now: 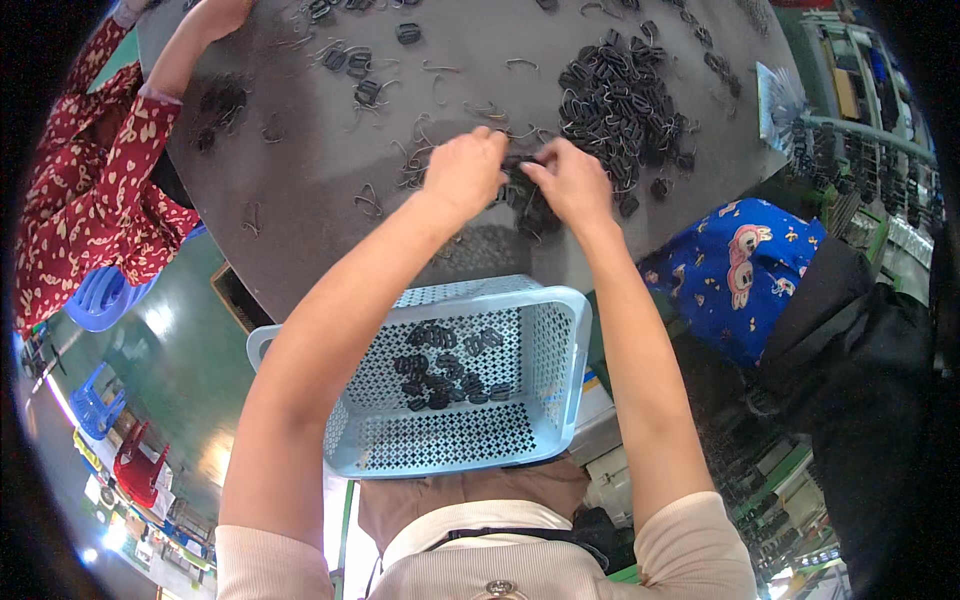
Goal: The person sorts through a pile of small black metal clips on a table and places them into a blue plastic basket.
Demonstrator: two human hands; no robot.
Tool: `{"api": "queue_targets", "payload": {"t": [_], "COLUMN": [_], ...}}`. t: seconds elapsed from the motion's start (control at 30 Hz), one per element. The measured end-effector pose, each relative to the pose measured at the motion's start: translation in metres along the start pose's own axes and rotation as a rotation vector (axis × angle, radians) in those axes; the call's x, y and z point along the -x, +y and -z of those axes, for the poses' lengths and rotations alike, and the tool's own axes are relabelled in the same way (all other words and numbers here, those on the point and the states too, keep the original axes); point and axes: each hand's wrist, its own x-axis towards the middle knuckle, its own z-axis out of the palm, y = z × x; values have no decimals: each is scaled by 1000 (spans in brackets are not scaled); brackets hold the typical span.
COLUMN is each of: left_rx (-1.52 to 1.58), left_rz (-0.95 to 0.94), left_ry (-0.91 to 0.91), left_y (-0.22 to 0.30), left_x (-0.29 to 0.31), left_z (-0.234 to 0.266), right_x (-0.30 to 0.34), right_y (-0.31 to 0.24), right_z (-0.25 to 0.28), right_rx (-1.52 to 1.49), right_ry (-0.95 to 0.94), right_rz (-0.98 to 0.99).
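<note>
Over the grey table my two hands meet, both with curled fingers. My left hand and my right hand pinch a small black plastic piece, which looks like a buckle and is partly hidden by the fingers. More dark pieces and thin bent wires lie under and around my hands. Just right of my right hand a large heap of black buckles is spread. Below my forearms a light blue perforated basket holds several black buckles on its bottom.
Loose buckles with wires lie at the far left of the table. A person in a red patterned sleeve reaches over the left edge. At right are a blue printed cloth and a rack of dark parts. Plastic stools stand at left.
</note>
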Motion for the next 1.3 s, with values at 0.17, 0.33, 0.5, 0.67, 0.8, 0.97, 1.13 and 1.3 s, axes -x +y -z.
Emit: {"api": "queue_targets", "payload": {"t": [0.17,0.33,0.5,0.67,0.8,0.97,1.13,1.3], "left_rx": [-69,-29,-166,-116,150,737,504,610], "left_rz": [228,129,75,19,20,439,341,501], "left_ry": [-67,155,15,46,217,-68,-77,-204], "left_y": [-36,-33,3,-23,-66,-57,-52,-51], "left_x": [4,9,7,16,20,18,20,13], "left_z": [37,46,22,18,34,72,72,75], "right_x": [-25,-17,-16,-32,-45,-46,-32,-29], "right_y": [-1,21,12,-16,-20,2,-12,-10], "right_z": [1,28,11,-3,8,22,22,-12], "right_rx": [-388,-895,-212,1,-244,-364,-33,168], "right_ry": [-41,-181,69,63,1,17,44,-8], "right_rz": [70,-112,-13,227,239,155,196,475]}}
